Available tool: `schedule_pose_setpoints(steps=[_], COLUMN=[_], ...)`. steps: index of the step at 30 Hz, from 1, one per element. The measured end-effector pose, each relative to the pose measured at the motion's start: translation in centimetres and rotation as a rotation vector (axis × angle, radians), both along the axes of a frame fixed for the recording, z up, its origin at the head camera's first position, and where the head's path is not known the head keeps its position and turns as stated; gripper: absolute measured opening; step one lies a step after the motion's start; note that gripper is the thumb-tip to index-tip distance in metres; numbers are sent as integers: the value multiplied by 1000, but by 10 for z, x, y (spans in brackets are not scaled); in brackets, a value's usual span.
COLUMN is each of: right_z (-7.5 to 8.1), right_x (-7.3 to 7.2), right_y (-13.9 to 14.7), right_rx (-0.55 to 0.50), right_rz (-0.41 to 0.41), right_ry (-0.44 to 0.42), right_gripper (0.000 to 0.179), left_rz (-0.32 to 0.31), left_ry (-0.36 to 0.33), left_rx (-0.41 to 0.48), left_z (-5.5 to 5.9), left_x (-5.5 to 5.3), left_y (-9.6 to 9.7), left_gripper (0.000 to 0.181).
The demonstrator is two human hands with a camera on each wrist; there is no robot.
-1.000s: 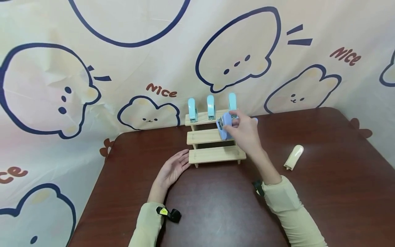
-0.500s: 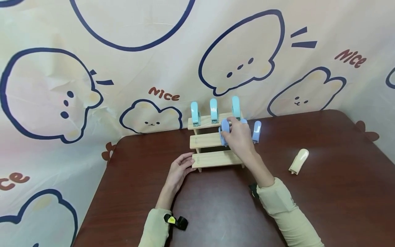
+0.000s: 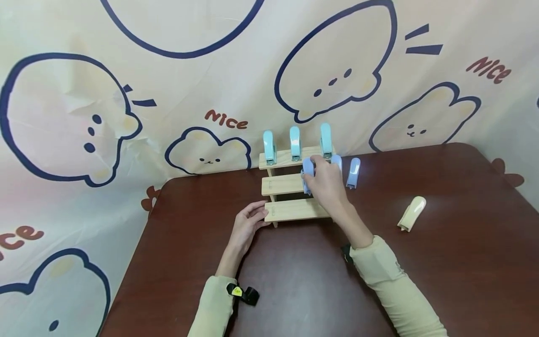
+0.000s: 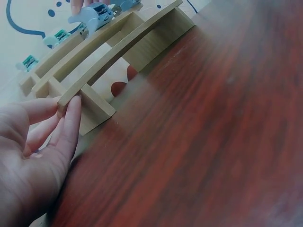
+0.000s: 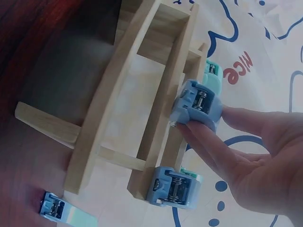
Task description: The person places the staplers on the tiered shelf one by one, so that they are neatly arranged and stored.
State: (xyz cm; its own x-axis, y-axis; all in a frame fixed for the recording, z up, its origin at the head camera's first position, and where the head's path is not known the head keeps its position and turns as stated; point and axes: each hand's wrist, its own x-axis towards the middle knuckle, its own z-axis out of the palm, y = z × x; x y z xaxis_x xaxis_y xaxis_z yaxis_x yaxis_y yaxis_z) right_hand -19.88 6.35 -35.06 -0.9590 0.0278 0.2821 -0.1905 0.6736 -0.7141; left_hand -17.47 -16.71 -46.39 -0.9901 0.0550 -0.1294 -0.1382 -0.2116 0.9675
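Observation:
A three-step wooden stand [image 3: 296, 210] stands near the back of the table. My left hand [image 3: 246, 224] pinches the left end of its lowest step between thumb and fingers, seen closely in the left wrist view. My right hand [image 3: 330, 185] pinches a blue plastic spring clip [image 3: 308, 174] at the middle step, its jaws at the board's edge. A second blue clip [image 5: 174, 188] sits at the right end of that same step, partly behind my right hand in the head view. Three turquoise clips [image 3: 295, 144] stand upright along the top step.
A third blue clip [image 3: 353, 173] lies on the brown table [image 3: 294, 281] just right of the stand. Farther right lies a cream clip [image 3: 411, 213]. A cloth printed with cartoon outlines [image 3: 210, 84] hangs right behind the table.
My right hand has brought the blue clip down upright onto the middle step. My left hand has moved from beside the stand to pinching its lowest step. The view has shifted slightly.

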Motion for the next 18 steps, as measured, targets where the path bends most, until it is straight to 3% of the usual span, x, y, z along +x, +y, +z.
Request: schedule_pose_setpoints(steps=[8,18], right_z=[-4,-8], right_x=[0,0], right_y=[-2,0], right_rx=[-29,28], right_rz=[4,14], right_ry=[-23,81], right_gripper=[45,42], left_rz=[-2,-19], left_ry=[-20,-8], left_rx=[-6,-11], left_z=[1,-1], left_x=[0,-2], left_y=[-1,1], left_gripper=[37,38])
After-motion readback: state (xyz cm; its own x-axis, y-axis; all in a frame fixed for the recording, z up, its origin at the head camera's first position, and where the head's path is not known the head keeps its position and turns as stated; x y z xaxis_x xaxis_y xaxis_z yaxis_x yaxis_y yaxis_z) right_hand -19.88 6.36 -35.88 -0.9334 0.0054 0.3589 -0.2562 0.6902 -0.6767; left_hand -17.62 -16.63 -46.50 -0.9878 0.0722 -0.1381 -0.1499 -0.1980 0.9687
